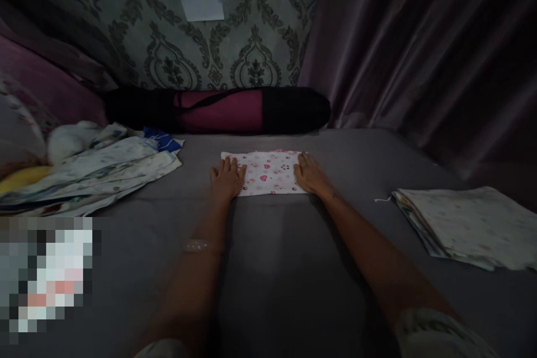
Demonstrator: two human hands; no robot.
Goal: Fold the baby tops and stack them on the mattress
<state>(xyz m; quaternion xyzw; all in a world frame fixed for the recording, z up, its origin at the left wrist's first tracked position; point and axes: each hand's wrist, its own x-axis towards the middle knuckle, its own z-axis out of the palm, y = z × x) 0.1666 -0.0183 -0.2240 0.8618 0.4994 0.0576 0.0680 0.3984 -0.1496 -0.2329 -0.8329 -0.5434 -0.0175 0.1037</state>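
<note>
A white cloth (271,173) printed with pink hearts and small figures lies folded into a flat rectangle on the grey bed sheet (268,235). My left hand (229,178) rests on its left end, palm down with the fingers spread. On the right end lies my right hand (309,172), fingers stretched out over the edge. Both hands press on the cloth from above, and neither grips it. A clear band circles my left forearm.
Loose patterned cloths (121,165) are heaped at the left beside a white plush toy (71,140). To the right sits a stack of folded cloths (470,224). A black and pink rolled bag (222,112) lies along the wall; a purple curtain (377,39) hangs at right.
</note>
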